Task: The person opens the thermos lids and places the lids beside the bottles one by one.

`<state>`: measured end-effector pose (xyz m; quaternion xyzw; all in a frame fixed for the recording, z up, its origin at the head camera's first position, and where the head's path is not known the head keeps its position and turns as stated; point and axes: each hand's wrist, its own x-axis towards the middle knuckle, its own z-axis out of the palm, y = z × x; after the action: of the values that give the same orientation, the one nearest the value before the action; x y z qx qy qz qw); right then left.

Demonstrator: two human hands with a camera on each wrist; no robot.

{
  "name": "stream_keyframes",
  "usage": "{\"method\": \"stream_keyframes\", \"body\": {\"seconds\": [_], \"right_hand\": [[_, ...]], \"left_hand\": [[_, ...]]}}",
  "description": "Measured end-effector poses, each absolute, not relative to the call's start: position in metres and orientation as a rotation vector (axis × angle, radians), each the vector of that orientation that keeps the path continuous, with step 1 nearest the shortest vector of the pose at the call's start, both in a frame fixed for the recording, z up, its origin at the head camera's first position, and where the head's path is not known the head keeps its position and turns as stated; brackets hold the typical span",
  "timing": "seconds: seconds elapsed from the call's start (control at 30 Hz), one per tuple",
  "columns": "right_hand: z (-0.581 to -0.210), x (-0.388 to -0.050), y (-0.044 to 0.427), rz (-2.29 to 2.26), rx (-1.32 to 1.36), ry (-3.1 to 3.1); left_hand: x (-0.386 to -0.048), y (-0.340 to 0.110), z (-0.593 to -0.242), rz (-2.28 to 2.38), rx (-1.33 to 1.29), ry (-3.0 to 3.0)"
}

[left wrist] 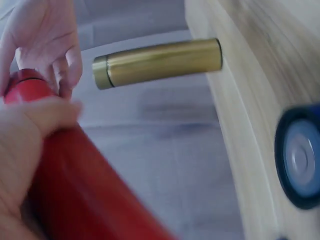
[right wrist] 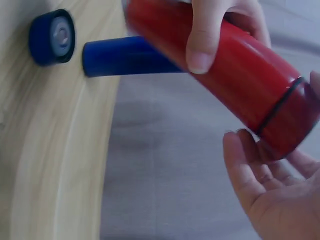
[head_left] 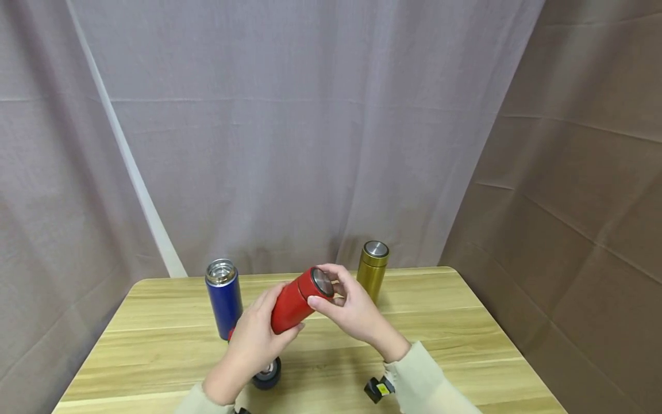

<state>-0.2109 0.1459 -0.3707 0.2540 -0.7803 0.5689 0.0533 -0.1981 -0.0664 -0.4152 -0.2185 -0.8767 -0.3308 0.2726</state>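
Presently, left hand (head_left: 256,339) is curled round a red cylindrical flask (head_left: 291,309), tilted above the wood-grained worktop (head_left: 439,339); right hand (head_left: 357,307) loosely cups its steel-topped cap (head_left: 323,282). Slack hold could drop it.

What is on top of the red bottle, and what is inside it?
A red lid with a silvery disc in its end tops the red bottle. With the lid on, the inside is covered and cannot be seen.
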Motion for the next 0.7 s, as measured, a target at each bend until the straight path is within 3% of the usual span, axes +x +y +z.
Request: {"method": "stream_keyframes", "body": {"seconds": [0.27,0.7], "right_hand": [[-0.363,-0.197,0.142,1.769,0.594,-2.506],[-0.379,-0.197,0.145,1.562,0.669,-2.445]], "left_hand": [[-0.198,-0.069,-0.420,-0.406,-0.621,-2.271],[-0.191,-0.071,-0.418,-0.782,-0.772,-2.383]]}}
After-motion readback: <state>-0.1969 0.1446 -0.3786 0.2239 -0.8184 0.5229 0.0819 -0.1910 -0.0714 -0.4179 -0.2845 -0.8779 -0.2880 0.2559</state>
